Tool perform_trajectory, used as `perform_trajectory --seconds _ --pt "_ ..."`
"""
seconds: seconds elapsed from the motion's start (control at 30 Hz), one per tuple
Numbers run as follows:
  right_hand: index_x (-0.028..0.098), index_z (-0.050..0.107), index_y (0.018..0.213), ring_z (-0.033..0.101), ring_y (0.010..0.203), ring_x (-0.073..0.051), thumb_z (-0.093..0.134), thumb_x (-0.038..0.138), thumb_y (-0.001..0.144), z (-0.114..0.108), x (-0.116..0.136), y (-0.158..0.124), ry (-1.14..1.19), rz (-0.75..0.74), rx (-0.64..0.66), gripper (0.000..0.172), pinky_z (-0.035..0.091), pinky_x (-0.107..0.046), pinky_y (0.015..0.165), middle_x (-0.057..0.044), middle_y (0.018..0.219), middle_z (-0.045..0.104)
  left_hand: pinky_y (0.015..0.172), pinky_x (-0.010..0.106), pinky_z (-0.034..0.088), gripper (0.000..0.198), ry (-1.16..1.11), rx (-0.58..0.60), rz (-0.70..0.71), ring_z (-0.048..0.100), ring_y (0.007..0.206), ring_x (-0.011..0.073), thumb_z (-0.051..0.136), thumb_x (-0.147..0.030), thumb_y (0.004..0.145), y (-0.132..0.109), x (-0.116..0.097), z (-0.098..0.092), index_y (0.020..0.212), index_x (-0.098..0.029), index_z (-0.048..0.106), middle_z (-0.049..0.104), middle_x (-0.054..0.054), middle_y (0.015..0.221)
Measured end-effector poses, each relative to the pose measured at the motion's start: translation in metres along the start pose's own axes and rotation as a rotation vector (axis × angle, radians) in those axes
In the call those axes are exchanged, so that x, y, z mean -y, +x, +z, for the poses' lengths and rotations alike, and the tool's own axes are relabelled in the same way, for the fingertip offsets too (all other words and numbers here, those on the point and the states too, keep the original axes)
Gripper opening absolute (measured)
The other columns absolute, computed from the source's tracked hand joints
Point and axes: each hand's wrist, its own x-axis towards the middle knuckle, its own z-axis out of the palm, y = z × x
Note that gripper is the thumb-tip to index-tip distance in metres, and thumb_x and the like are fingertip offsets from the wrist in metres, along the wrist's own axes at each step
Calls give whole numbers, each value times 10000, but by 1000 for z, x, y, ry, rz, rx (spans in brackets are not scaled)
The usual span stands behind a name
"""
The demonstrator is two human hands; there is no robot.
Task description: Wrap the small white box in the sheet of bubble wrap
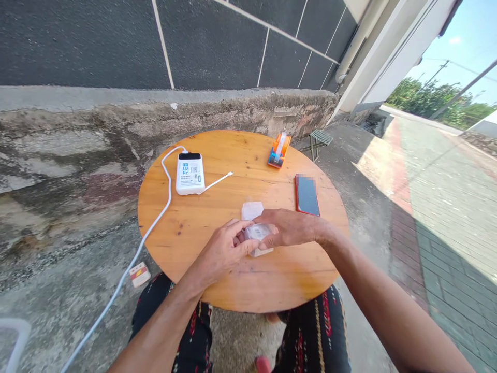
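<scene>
My left hand (223,248) and my right hand (289,228) meet over the middle of a round wooden table (186,228). Both pinch a small clear plastic packet (258,235) that rests on the tabletop. What the packet contains is too small to make out. A white slip of paper (251,210) lies flat just behind the packet, partly covered by my fingers. My left thumb and fingers press the packet's left edge, while my right fingers curl over its top.
A white power bank (190,173) with a white cable (155,223) lies at the table's back left. An orange tape dispenser (278,150) stands at the back right, a red-edged phone (306,195) beside my right hand. A small carton (140,273) lies on the ground.
</scene>
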Motion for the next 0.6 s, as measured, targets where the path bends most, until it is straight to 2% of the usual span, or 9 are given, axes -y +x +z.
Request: perform_trajectory --seconds 0.1,0.2,0.33,0.4,0.53,0.6 --pt "170 569 1227 623 939 -225 662 402 801 7 3 -9 79 99 2 494 464 -331 786 -98 1104 666 698 255 458 336 5 -10 -15 580 788 154 560 -314 837 1 -2 -2 1143 -188 618 623 26 903" --pt "167 608 1161 627 859 -205 648 403 814 14 3 -16 195 167 -83 422 463 -310 747 -74 996 689 705 262 452 338 30 -15 -20 585 802 163 540 -343 851 2 -3 -3 1129 -170 625 639 39 917" --pt "172 637 1146 619 776 -179 603 476 837 15 -2 -15 324 162 21 435 456 -277 686 -55 907 694 727 268 447 289 96 5 19 592 824 168 482 -360 887 3 -3 -1 1019 -185 670 657 43 928" --pt "175 649 1127 607 751 -167 569 495 856 14 -4 -13 339 141 40 428 447 -262 663 -48 894 687 745 276 448 287 153 -48 16 590 838 173 477 -349 890 3 -3 1 1006 -175 672 651 51 935" --pt "184 686 1019 594 799 -161 485 485 909 16 -6 -11 332 56 -17 378 433 -242 674 -42 898 663 740 273 458 286 225 -202 37 573 791 152 511 -325 870 2 0 7 1058 -155 644 613 57 970" --pt "179 680 1010 593 794 -158 467 470 921 21 -8 -11 350 67 -40 371 425 -242 678 -42 889 663 705 255 465 270 216 -217 81 556 731 126 522 -314 863 0 0 8 1065 -173 632 593 45 982"
